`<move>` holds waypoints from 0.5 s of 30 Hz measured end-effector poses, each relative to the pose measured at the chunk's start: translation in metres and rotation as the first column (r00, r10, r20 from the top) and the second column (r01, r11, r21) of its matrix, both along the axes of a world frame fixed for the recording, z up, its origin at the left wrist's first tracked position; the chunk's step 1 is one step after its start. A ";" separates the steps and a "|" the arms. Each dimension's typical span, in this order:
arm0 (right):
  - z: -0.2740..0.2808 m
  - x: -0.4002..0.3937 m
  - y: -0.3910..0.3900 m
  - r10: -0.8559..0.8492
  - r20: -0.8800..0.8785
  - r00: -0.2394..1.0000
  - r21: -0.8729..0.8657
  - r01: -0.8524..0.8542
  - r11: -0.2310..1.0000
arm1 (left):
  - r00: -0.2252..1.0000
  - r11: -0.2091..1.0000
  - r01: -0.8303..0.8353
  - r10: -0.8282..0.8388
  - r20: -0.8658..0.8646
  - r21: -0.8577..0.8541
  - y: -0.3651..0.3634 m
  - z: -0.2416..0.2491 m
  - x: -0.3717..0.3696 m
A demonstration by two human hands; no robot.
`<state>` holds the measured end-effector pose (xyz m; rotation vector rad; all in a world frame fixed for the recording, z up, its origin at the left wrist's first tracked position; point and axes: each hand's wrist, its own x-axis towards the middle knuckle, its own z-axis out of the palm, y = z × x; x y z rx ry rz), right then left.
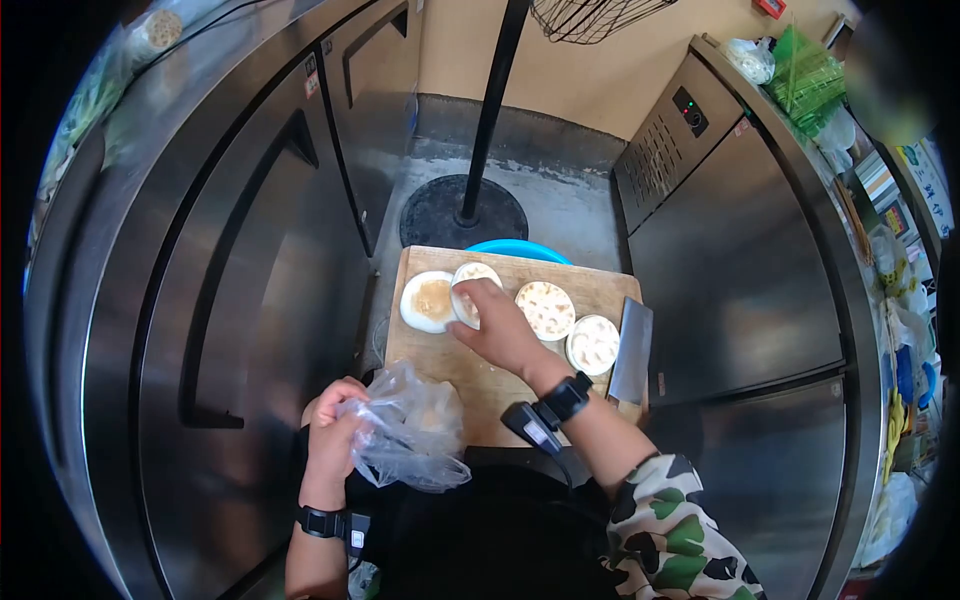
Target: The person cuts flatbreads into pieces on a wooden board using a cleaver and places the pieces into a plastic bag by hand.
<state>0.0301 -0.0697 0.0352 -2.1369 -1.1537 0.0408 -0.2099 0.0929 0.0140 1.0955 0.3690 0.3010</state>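
Observation:
My left hand (335, 425) grips the rim of a clear plastic bag (410, 440), whose lower part rests at the near left of a wooden cutting board (500, 390). Something pale shows faintly inside the bag. On the board's far left, my right hand (495, 325) has its fingers round a white flatbread (474, 272) with a browned top. Just left of it lies another flatbread (428, 302) with a tan centre. To the right of my hand are two more round flatbreads with brown spots, one farther off (546, 310) and one nearer (594, 345).
A cleaver (632, 350) lies along the board's right edge. Behind the board are a blue basin (520, 248) and a black stand's round base (440, 212). Steel cabinets stand close on the left (270, 300) and right (740, 270).

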 end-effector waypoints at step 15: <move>-0.030 -0.033 -0.090 0.284 0.453 0.845 -0.484 -0.034 0.874 | 0.946 0.803 0.085 0.122 0.301 -0.590 0.013 0.005 0.006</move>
